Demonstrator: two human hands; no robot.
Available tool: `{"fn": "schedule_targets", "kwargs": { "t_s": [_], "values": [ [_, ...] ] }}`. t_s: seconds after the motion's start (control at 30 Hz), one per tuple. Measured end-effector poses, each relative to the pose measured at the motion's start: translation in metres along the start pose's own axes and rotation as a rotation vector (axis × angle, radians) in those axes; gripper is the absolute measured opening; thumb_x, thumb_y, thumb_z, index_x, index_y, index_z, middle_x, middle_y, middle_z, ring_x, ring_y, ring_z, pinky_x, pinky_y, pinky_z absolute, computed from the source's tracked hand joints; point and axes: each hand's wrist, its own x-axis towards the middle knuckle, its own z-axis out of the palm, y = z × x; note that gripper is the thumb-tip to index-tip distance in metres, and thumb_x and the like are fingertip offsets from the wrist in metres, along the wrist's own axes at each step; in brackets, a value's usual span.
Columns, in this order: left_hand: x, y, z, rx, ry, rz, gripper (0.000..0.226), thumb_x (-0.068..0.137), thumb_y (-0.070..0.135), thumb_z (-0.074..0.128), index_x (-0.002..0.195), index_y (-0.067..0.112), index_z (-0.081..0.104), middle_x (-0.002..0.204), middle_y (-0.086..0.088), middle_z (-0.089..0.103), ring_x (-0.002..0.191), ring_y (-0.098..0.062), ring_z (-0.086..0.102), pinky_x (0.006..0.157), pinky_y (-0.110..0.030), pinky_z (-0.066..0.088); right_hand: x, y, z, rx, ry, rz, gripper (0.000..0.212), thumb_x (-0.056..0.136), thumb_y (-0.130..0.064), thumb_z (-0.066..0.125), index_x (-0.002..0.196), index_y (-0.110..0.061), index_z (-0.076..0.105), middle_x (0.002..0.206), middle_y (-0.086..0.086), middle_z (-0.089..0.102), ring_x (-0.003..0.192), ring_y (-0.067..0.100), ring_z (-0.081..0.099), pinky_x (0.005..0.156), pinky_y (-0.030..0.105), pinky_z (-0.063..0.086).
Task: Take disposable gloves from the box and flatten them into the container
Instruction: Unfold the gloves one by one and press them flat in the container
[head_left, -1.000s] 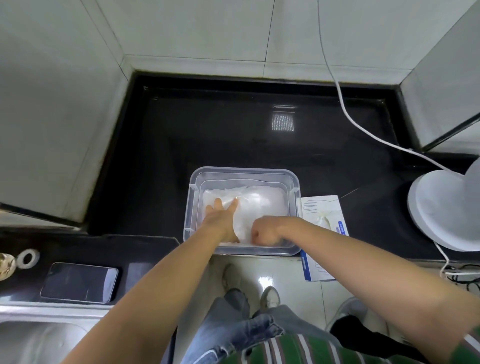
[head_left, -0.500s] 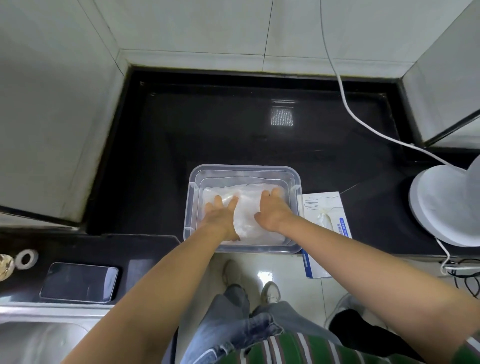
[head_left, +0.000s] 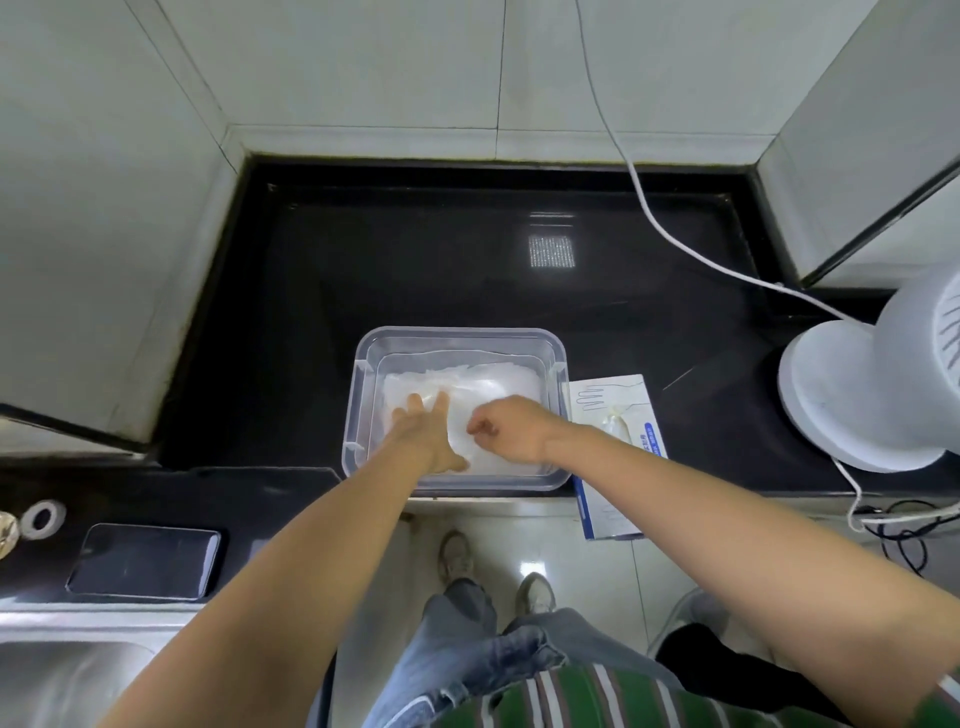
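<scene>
Your left fingers (head_left: 415, 405) lie straight and slightly spread, pressed flat on the stack of translucent white disposable gloves (head_left: 498, 384), pointing toward 12 o'clock. Your right fingers (head_left: 480, 427) are curled, with thumb and forefinger tips close together right at the film. They may be pinching a fold, but I cannot tell whether anything is gripped.

Your left hand (head_left: 426, 436) covers the stack's 9 o'clock half. Your right hand (head_left: 514, 431) sits over the near 3 o'clock part, just beside the left, its fingertips aimed at 9 o'clock.

The gloves lie inside the clear rectangular plastic container (head_left: 558, 364), and the pile's long axis runs from 9 to 3 o'clock, as the container's long sides do. The far 3 o'clock corner of the pile is uncovered and looks the loosest.

The relation to mind is this: the white-and-blue cardboard glove box (head_left: 608, 400) lies at 3 o'clock from the container, just beside its wall. Its long axis runs from 12 to 6 o'clock, and its near end overhangs the front edge of the glossy black surface (head_left: 415, 270). Your right hand is clearly the nearer one to it, so I judge the next reach suits that hand while the left pins the stack.
</scene>
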Motion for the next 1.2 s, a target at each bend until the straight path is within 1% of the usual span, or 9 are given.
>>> {"fn": "schedule_targets", "kwargs": {
  "t_s": [0.17, 0.33, 0.43, 0.53, 0.67, 0.77, 0.93, 1.07, 1.2],
  "values": [
    [-0.025, 0.028, -0.026, -0.012, 0.408, 0.03, 0.029, 0.096, 0.028, 0.05, 0.118, 0.013, 0.06, 0.112, -0.009, 0.062, 0.094, -0.024, 0.059, 0.07, -0.03, 0.046, -0.025, 0.018, -0.04, 0.369, 0.537, -0.087, 0.022, 0.094, -0.009, 0.052, 0.094, -0.014, 0.074, 0.082, -0.006, 0.069, 0.076, 0.016, 0.063, 0.079, 0.031, 0.053],
    [-0.063, 0.09, -0.043, -0.284, 0.635, 0.216, 0.02, 0.095, 0.024, 0.046, 0.089, 0.015, 0.064, 0.08, -0.005, 0.065, 0.078, -0.028, 0.06, 0.062, -0.029, 0.04, -0.057, 0.079, -0.049, 0.349, 0.715, 0.094, 0.021, 0.091, -0.011, 0.054, 0.085, -0.016, 0.073, 0.071, -0.011, 0.066, 0.068, 0.013, 0.062, 0.071, 0.03, 0.051],
    [-0.083, 0.137, -0.036, -0.293, 0.54, 0.367, 0.017, 0.095, 0.022, 0.045, 0.101, 0.015, 0.06, 0.091, -0.01, 0.068, 0.088, -0.033, 0.061, 0.066, -0.032, 0.038, -0.071, 0.113, -0.034, 0.17, 0.43, 0.284, 0.019, 0.089, -0.016, 0.053, 0.084, -0.02, 0.07, 0.089, 0.001, 0.072, 0.085, 0.022, 0.067, 0.078, 0.035, 0.054],
    [-0.089, 0.174, -0.009, -0.163, 0.212, 0.368, 0.037, 0.098, 0.016, 0.045, 0.134, 0.008, 0.04, 0.117, -0.016, 0.062, 0.108, -0.035, 0.058, 0.074, -0.036, 0.041, -0.086, 0.128, -0.008, 0.003, 0.117, 0.375, 0.006, 0.088, -0.025, 0.056, 0.089, -0.028, 0.061, 0.101, 0.002, 0.069, 0.09, 0.023, 0.065, 0.075, 0.032, 0.052],
    [-0.076, 0.186, 0.04, -0.103, -0.033, 0.205, 0.072, 0.097, 0.01, 0.046, 0.154, 0.008, 0.001, 0.137, -0.017, 0.051, 0.123, -0.034, 0.051, 0.09, -0.037, 0.044, -0.096, 0.131, 0.021, 0.181, 0.222, 0.344, 0.043, 0.086, -0.059, 0.038, 0.118, -0.039, 0.058, 0.122, -0.006, 0.065, 0.105, 0.025, 0.063, 0.093, 0.039, 0.049],
    [-0.065, 0.18, 0.057, -0.206, 0.066, 0.14, 0.073, 0.097, 0.016, 0.049, 0.154, 0.014, 0.002, 0.129, -0.013, 0.057, 0.117, -0.031, 0.056, 0.086, -0.038, 0.047, -0.092, 0.127, 0.029, 0.039, 0.3, 0.331, 0.039, 0.097, -0.049, 0.035, 0.127, -0.037, 0.057, 0.128, 0.0, 0.061, 0.106, 0.029, 0.062, 0.091, 0.039, 0.05],
    [-0.066, 0.171, 0.063, -0.268, 0.142, 0.183, 0.071, 0.094, 0.029, 0.059, 0.149, 0.021, 0.015, 0.103, -0.008, 0.064, 0.097, -0.028, 0.062, 0.066, -0.035, 0.045, -0.091, 0.128, 0.036, -0.073, 0.482, 0.366, 0.027, 0.093, -0.017, 0.045, 0.094, -0.022, 0.072, 0.096, 0.002, 0.064, 0.085, 0.028, 0.062, 0.064, 0.028, 0.039],
    [-0.062, 0.166, 0.068, -0.248, 0.099, 0.143, 0.08, 0.094, 0.036, 0.059, 0.153, 0.033, 0.005, 0.097, -0.003, 0.062, 0.084, -0.021, 0.056, 0.062, -0.032, 0.044, -0.087, 0.13, 0.037, -0.049, 0.532, 0.38, 0.027, 0.085, -0.012, 0.05, 0.06, -0.019, 0.055, 0.077, -0.003, 0.051, 0.069, 0.025, 0.054, 0.056, 0.026, 0.035],
    [-0.058, 0.164, 0.069, -0.254, 0.093, 0.155, 0.08, 0.093, 0.036, 0.059, 0.152, 0.035, 0.005, 0.102, -0.003, 0.064, 0.081, -0.019, 0.056, 0.063, -0.032, 0.047, -0.088, 0.139, 0.026, 0.386, 0.556, 0.27, 0.019, 0.086, -0.009, 0.062, 0.07, -0.016, 0.068, 0.079, -0.006, 0.055, 0.078, 0.018, 0.058, 0.071, 0.028, 0.049]
  ]
}}
